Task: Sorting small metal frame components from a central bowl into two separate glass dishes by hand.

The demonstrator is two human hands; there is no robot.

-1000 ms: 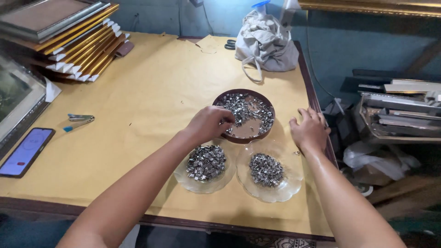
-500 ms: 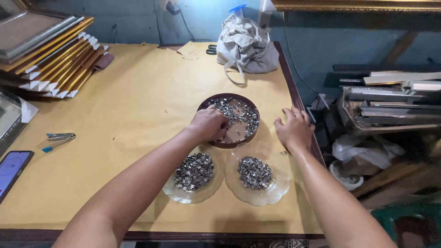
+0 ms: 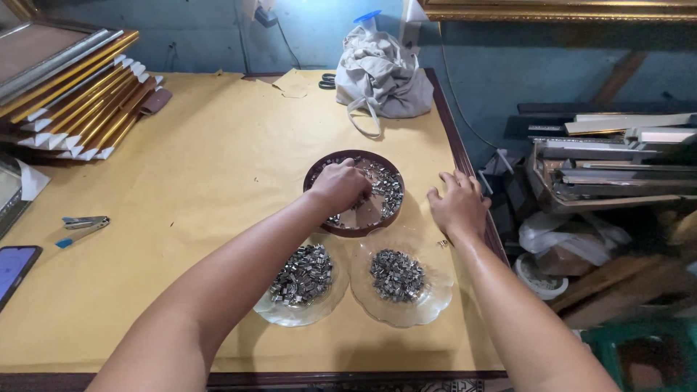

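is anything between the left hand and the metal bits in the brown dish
No. The left hand is already down in the brown dish, fingers on the metal bits. Nothing visible lies between them.

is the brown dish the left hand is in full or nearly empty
Partly full. Small metal clips cover the far and right side of the brown dish, while bare bottom shows near the left hand.

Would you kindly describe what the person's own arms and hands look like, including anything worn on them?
Both forearms are bare as far as the picture shows, with no sleeves in view. The left hand and right hand wear no gloves, and no watch, bracelet or ring is visible. The right forearm has a slight sheen.
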